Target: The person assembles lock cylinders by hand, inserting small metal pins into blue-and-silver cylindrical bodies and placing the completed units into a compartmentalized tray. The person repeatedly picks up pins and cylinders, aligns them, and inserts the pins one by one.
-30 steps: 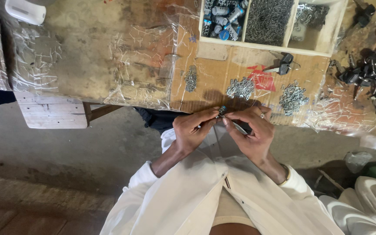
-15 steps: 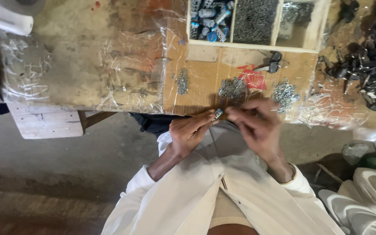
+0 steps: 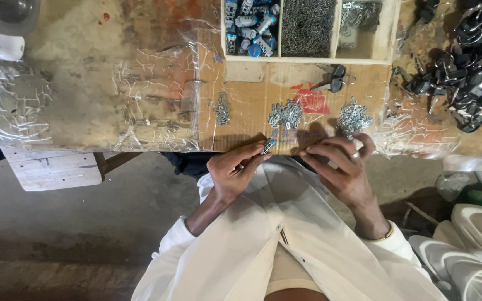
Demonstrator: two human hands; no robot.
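small cylinder [image 3: 268, 146]: silvery with blue band, tilted | left hand [image 3: 233, 170] pinches it | right hand [image 3: 341, 167] curled, grip unclear

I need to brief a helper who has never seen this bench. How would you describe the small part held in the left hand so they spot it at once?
Start at the wooden compartment tray at the far edge of the bench, then come straight down to the near edge. There the left hand pinches a small cylindrical part with a blue tip between its fingertips. Unlike the grey metal piles lying on the cardboard, it is single and held off the surface.
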